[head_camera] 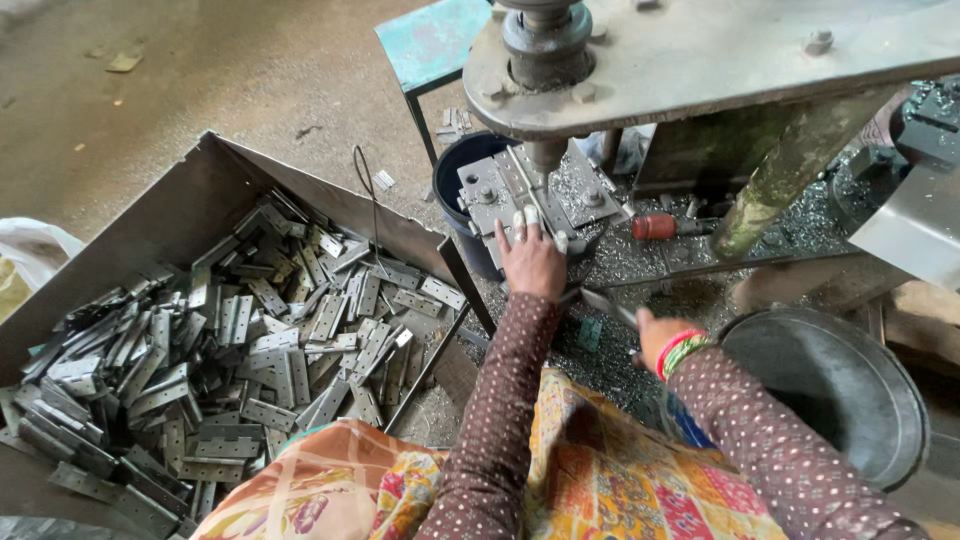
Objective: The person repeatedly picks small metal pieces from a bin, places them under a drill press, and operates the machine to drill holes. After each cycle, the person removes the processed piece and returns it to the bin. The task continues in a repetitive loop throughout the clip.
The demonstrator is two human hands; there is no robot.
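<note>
Both hands work: left hand on the press die, right hand lower.

The floor is bare grey concrete, dusty and stained, with small scraps lying on it at the upper left. A teal stool with thin dark legs stands on it near the top centre. A white plastic bag sits at the left edge. At the lower right lies a round grey metal basin, and just beyond it a wooden plank shows. A dark blue bucket stands below the stool. Metal shavings cover the ground around it. The light is soft, even daylight, throwing no hard shadows.
</note>
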